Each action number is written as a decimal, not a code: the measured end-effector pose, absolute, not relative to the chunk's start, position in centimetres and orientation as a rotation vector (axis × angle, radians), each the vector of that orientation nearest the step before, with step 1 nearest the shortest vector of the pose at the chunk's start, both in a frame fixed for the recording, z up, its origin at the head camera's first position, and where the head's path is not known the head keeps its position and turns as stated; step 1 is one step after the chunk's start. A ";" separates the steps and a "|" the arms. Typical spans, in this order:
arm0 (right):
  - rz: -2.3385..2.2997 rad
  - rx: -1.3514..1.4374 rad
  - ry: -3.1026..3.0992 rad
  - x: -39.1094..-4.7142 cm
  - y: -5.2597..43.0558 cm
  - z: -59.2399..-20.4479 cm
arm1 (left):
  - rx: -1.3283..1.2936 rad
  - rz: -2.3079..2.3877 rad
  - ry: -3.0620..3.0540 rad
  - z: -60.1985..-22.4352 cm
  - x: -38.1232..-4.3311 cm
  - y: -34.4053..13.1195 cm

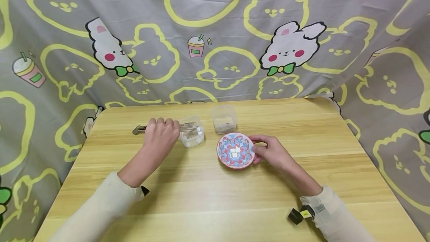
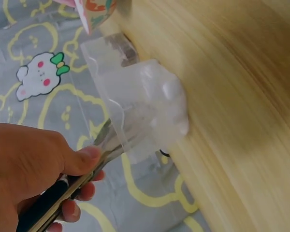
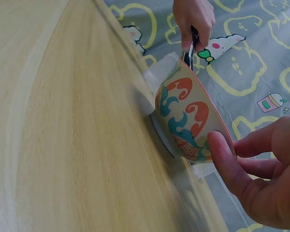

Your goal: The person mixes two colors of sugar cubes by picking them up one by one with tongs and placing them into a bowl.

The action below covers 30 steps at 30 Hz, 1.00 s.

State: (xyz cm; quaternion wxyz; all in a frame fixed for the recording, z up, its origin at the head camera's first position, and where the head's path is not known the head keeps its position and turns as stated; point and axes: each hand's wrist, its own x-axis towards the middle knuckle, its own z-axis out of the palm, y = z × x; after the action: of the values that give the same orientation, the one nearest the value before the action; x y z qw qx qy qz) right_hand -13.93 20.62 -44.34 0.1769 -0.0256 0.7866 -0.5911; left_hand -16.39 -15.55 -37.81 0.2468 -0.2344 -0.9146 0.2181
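Note:
My left hand [image 1: 162, 133] grips a pair of metal tongs [image 2: 67, 193] with dark handles. The tips of the tongs reach into a clear plastic container [image 1: 192, 142] that holds several white pieces [image 2: 171, 89]. With thumb and fingers my right hand [image 1: 271, 151] pinches the rim of a patterned bowl [image 3: 186, 118], painted in red and blue. Inside the bowl, in the head view, lie white cubes [image 1: 234, 155]. The right wrist view shows the bowl's outer side, with the left hand and tongs beyond it.
Behind the bowl stands a second clear container [image 1: 224, 118]; its contents are hard to make out. Everything is on a light wooden table [image 1: 208, 204]. A grey curtain [image 1: 215, 74] with cartoon prints hangs along the table's back edge.

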 end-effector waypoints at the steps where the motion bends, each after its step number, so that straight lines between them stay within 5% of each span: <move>1: -1.674 -0.072 2.226 -13.9 20.6 -44.3 | -0.634 0.584 -2.498 -37.8 -16.3 -15.6; 30: -1.664 -0.061 2.231 -13.8 20.5 -44.3 | -0.597 0.255 -2.260 -38.6 -15.0 -18.3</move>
State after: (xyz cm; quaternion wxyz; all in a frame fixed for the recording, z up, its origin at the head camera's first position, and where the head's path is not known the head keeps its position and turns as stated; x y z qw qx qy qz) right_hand -13.85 20.51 -44.31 0.1780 -0.0215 0.7886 -0.5882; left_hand -14.96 -18.30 -38.62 0.3847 -0.2342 -0.8872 0.1003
